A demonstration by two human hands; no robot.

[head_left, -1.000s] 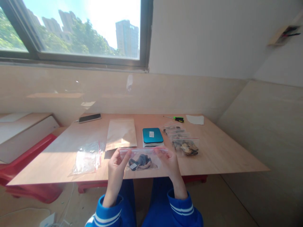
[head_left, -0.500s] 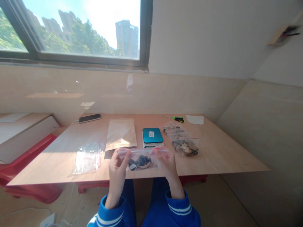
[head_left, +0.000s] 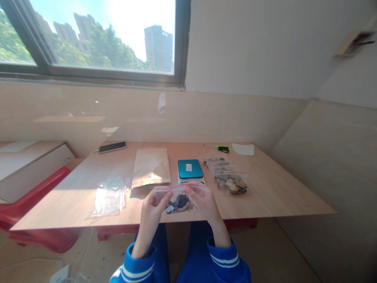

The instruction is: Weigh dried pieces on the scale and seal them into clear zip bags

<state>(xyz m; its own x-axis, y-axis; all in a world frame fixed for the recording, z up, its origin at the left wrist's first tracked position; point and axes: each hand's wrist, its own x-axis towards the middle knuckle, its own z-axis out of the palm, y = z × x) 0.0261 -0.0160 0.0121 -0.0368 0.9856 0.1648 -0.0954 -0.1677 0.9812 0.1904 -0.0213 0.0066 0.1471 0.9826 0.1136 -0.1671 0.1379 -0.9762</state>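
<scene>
Between my two hands is a clear zip bag with a pinkish-red seal strip along its top and dark, dried-looking pieces plus a small white label inside. My left hand pinches the strip near its left end, thumb on the near side. My right hand grips the strip further right, its thumb also toward me. The bag is above the table's near edge, just in front of a kitchen scale with a blue-green plate. Some of the bag's contents are hidden behind my thumbs.
Several filled zip bags overlap right of the scale. Left lie a brown paper bag and a stack of clear bags. Along the back are a phone, a screwdriver and white paper. A red stool stands left.
My hands have moved closer together along the strip, the left one shifting right. The bag's top now bows, and its dark contents look more bunched.
</scene>
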